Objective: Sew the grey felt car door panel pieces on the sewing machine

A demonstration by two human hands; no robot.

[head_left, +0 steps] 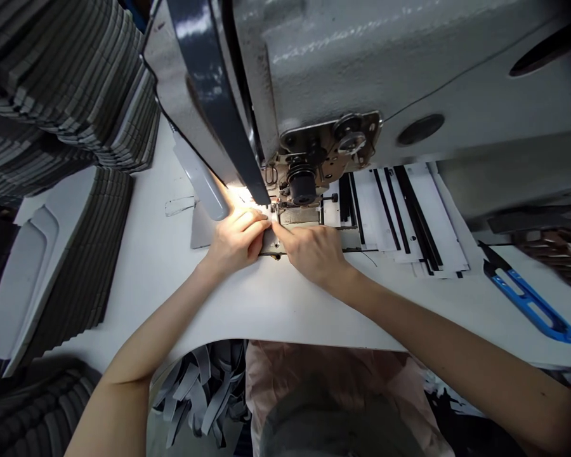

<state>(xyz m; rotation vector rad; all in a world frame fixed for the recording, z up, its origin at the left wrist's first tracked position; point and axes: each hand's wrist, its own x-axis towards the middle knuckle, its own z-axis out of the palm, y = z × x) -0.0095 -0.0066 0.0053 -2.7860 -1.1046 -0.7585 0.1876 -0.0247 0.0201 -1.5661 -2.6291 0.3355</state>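
Note:
Both hands meet at the needle area of a large grey sewing machine (361, 70). My left hand (235, 241) has its fingers curled and pressed on a small pale piece (265, 216) under the presser foot (285, 204). My right hand (311, 251) is closed beside it, its fingertips pinching the same piece from the right. The piece is mostly hidden by the fingers and washed out by the machine lamp (204, 184).
Stacks of grey and white foam-backed pieces (61, 254) stand at the left, with more piled above. White strips with black bands (409, 216) lie fanned out to the right. Blue thread snips (528, 298) rest at the far right. Loose grey strips (200, 393) hang below the table edge.

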